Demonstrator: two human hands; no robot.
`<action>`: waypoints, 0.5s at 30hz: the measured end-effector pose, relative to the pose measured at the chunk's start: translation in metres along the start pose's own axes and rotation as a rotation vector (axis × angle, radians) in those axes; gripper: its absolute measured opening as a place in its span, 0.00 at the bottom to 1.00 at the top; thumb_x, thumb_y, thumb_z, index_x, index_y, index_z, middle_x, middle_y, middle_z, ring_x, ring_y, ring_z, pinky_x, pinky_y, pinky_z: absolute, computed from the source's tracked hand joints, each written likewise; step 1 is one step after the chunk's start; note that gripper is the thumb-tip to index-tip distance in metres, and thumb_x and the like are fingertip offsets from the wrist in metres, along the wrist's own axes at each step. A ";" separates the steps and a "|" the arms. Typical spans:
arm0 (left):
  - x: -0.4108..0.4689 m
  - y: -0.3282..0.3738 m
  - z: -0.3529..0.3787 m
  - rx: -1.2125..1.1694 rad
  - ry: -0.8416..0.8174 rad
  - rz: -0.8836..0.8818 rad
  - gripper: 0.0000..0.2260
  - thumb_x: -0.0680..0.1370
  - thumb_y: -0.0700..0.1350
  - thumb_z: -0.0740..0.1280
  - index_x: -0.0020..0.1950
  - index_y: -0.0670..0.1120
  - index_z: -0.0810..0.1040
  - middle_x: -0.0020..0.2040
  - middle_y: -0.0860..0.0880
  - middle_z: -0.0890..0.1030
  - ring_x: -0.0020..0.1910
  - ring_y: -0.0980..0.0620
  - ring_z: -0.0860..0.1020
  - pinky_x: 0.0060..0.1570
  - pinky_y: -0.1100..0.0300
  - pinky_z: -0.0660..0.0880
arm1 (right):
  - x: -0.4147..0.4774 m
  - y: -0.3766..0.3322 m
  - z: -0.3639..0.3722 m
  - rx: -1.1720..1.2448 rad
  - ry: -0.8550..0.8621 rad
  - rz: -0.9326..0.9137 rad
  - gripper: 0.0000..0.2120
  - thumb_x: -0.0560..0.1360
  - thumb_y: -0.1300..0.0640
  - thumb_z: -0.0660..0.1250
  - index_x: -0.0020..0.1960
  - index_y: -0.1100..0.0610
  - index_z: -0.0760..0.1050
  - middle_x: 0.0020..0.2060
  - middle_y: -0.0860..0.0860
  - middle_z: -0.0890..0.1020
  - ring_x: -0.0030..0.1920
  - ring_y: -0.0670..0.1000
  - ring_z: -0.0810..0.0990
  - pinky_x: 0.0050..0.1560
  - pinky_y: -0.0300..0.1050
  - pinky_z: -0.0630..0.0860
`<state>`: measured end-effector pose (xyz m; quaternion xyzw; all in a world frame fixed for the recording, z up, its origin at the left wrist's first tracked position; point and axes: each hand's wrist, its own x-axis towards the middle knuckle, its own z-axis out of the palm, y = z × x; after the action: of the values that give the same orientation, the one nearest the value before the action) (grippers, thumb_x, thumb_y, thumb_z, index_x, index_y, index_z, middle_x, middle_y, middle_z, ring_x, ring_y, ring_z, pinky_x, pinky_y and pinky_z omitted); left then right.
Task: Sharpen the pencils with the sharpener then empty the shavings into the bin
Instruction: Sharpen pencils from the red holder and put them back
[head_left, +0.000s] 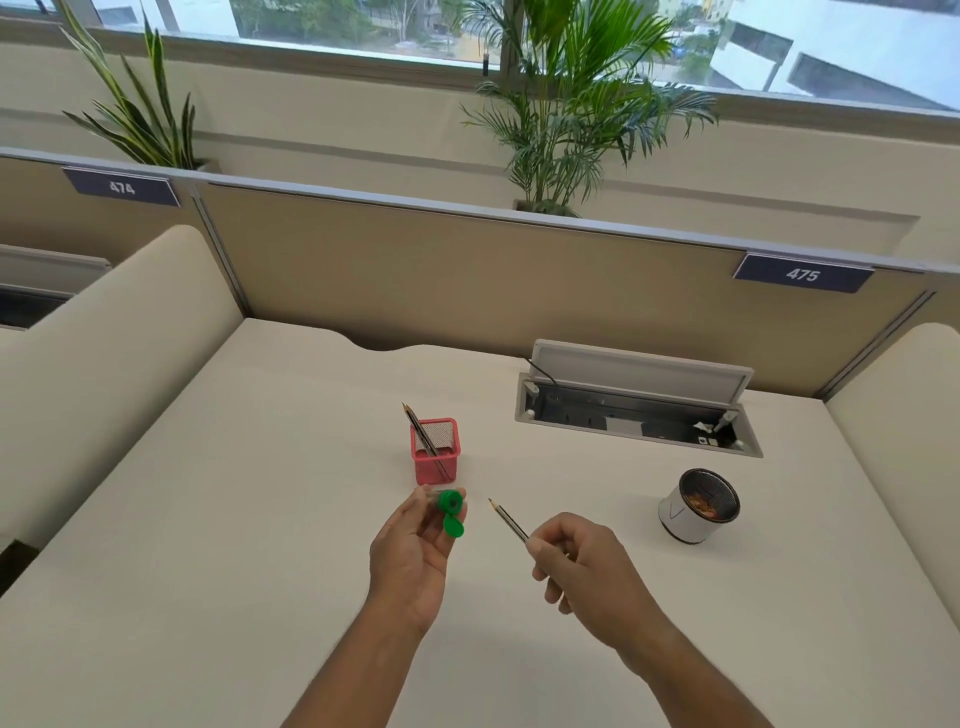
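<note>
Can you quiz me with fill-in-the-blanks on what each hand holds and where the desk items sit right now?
1. The left hand holds the sharpener, whose colour is ____.
2. The right hand holds a pencil with its tip pointing toward the ____.
3. Two more pencils stand in the ____ mesh holder.
4. The small white bin sits on the desk nearest the ____ hand.

Missing words: green; sharpener; red; right

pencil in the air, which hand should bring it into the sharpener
Right hand: it already grips the pencil, tip aimed at the green sharpener, which the left hand holds with its opening toward it.
</note>
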<state>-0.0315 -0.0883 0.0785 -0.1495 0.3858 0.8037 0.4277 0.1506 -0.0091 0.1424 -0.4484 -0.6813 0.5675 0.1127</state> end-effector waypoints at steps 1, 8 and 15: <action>0.001 0.002 0.000 -0.009 0.011 -0.002 0.08 0.85 0.39 0.65 0.56 0.35 0.81 0.44 0.39 0.88 0.43 0.45 0.89 0.43 0.55 0.87 | 0.006 -0.001 0.002 0.003 0.000 -0.005 0.04 0.80 0.57 0.67 0.48 0.55 0.80 0.40 0.55 0.85 0.33 0.48 0.81 0.36 0.44 0.76; 0.022 0.017 -0.010 -0.052 0.090 0.013 0.07 0.84 0.38 0.67 0.58 0.35 0.80 0.46 0.37 0.87 0.44 0.42 0.88 0.47 0.52 0.87 | 0.078 -0.033 0.032 -0.030 0.032 -0.084 0.07 0.81 0.61 0.66 0.55 0.52 0.81 0.43 0.52 0.86 0.41 0.48 0.87 0.48 0.48 0.85; 0.037 0.025 -0.018 -0.121 0.135 -0.010 0.06 0.83 0.37 0.67 0.57 0.34 0.79 0.43 0.38 0.87 0.50 0.37 0.87 0.42 0.52 0.87 | 0.180 -0.075 0.072 -0.204 0.148 -0.239 0.04 0.83 0.56 0.64 0.55 0.52 0.78 0.49 0.47 0.83 0.50 0.47 0.82 0.43 0.36 0.75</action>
<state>-0.0753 -0.0893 0.0582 -0.2308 0.3636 0.8116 0.3949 -0.0366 0.0789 0.1201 -0.4137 -0.7738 0.4433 0.1831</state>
